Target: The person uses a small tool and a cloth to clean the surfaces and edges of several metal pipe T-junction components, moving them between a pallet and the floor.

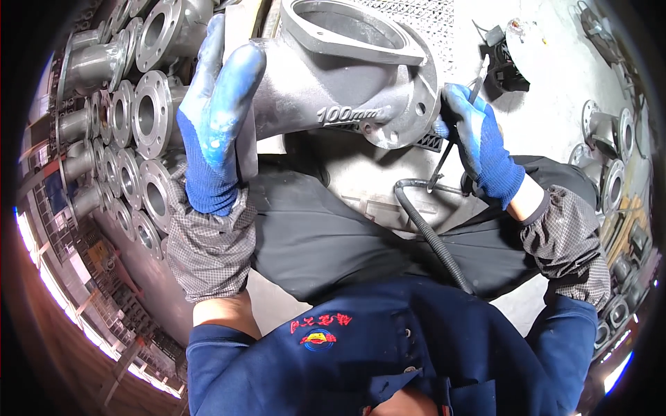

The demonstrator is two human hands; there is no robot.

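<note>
A grey cast-metal valve body (pixel 295 90) lies in front of me, with a large oval flanged opening on top and round flanges at its ends. My left hand (pixel 218 132), in a blue coated glove, rests upright with stretched fingers against the flange at its left end. Beside the right end flange, my gloved right hand (pixel 479 135) is closed around a slim dark rod-like tool (pixel 442 163). The tool's pale tip sticks up past the fingers, and its lower part slants down toward my legs. Its exact kind is unclear.
Many flanged castings (pixel 152 114) are stacked at the left. More castings (pixel 610 180) stand at the far right. A black corrugated hose (pixel 427 232) runs between my legs. A perforated metal plate (pixel 427 28) lies behind the valve body, with a dark device (pixel 508 66) nearby.
</note>
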